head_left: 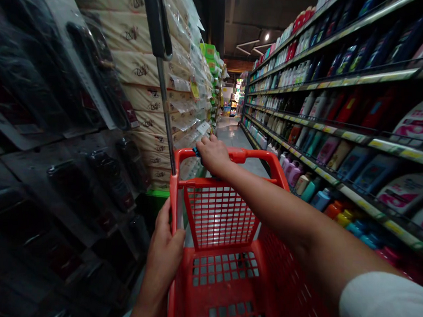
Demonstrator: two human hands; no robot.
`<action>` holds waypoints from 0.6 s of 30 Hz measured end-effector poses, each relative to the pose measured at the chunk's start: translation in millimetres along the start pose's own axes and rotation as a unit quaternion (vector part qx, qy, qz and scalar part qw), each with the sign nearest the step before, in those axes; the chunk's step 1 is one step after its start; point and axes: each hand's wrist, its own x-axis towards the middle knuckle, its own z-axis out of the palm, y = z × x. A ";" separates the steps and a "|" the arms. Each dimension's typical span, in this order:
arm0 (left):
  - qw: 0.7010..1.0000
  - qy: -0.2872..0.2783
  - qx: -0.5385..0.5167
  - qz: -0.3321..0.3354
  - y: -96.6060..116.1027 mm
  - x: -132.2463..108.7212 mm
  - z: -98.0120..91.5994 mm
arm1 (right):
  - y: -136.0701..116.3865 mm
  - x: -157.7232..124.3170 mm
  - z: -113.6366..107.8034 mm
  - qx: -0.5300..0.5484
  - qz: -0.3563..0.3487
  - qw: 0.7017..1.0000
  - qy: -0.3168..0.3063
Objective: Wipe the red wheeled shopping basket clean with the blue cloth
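Note:
A red plastic shopping cart (224, 266) fills the lower middle of the head view; its mesh basket looks bare inside. My left hand (165, 254) is wrapped round the near left rim of the cart. My right hand (213, 155) reaches far forward and closes over the cart's front top bar, beside a small blue piece on that bar. A white sleeve covers my right upper arm at the lower right. A long metal pole with a dark grip (162, 72) stands upright in the cart's left corner.
A store aisle runs ahead. Dark packaged goods (58, 147) hang close on the left, with stacked tissue packs (155, 81) behind them. Shelves of bottles (338, 136) line the right side. The shiny floor (233, 136) stretches ahead between them.

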 end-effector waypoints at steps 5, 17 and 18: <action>1.000 -0.003 -0.024 -0.005 1.4 -2.3 5.6 | 63.9 -49.8 1.6 -0.061 0.201 0.978 0.022; 0.999 0.001 -0.040 0.007 0.0 -4.8 10.1 | 10.5 -116.1 4.9 0.027 -0.015 0.994 0.100; 0.999 0.002 -0.039 0.009 -1.1 -4.8 9.4 | -5.8 -116.7 18.6 0.032 -0.052 0.995 0.073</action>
